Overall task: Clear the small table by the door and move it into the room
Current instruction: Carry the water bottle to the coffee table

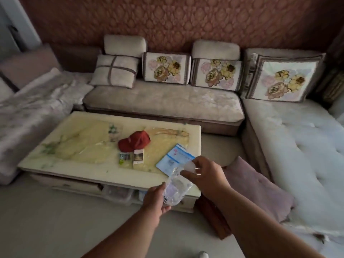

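Observation:
A clear plastic bottle (176, 190) hangs tilted over the near right corner of a cream coffee table (78, 164). My left hand (155, 199) grips its lower body. My right hand (202, 174) pinches its white cap (189, 167) at the top. On the tabletop lie a red cap (135, 141), a blue and white booklet (175, 158), a small brown and white box (138, 156) and a small dark packet (124, 158). A clear glass (114, 134) stands behind the red cap.
A beige sofa (163, 103) with flowered cushions runs along the far wall and down both sides. A pink-topped wooden stool (249, 192) stands right of the coffee table. Light floor lies in front of me. A door frame (13, 25) shows at the top left.

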